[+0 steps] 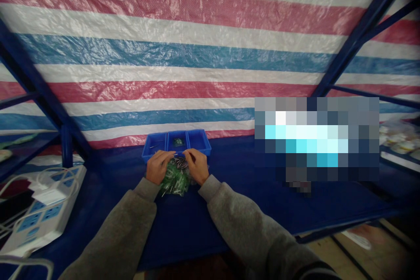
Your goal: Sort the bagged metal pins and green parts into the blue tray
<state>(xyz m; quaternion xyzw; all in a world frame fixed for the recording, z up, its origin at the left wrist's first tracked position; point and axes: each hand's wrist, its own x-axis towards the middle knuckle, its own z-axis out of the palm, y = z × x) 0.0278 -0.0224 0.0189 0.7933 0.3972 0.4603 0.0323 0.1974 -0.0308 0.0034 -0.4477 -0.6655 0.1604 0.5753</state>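
A heap of small green parts with thin metal pins (175,181) lies on the blue table cover, partly hidden by my hands. My left hand (158,166) rests on the heap's left side with fingers curled in a pinch. My right hand (197,165) is on the heap's right side, fingers also pinched. Between the two hands I hold something small and thin at the top of the heap; I cannot make it out. Just behind stands a blue three-compartment tray (198,140), with a small green part (178,141) in its middle compartment.
A white power strip with cables (42,212) lies at the left. Blue shelf posts (33,83) rise on both sides before a striped tarp. A pixelated area (316,140) sits at the right. The table's front edge (328,232) drops to the floor.
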